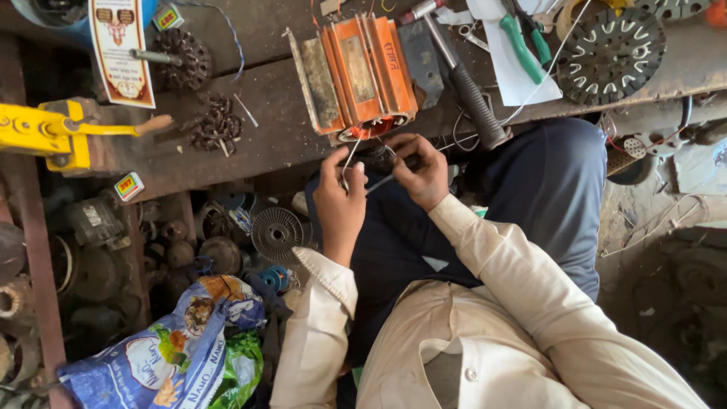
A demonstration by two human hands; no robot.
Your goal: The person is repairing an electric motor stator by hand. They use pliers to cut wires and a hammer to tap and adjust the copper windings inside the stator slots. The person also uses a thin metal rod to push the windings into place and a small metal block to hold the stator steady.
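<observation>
Left hand: the left hand (338, 198) pinches a thin wire (350, 155), fingers closed on it.
Right hand: the right hand (421, 173) grips a slim tool (381, 182).
Motor: the orange motor housing (363, 76) lies at the bench (265, 113) edge, just above both hands.

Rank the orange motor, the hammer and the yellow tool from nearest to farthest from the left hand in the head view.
From the left hand:
1. Orange motor, just above it on the bench.
2. Hammer, up and right.
3. Yellow tool, far left.
</observation>
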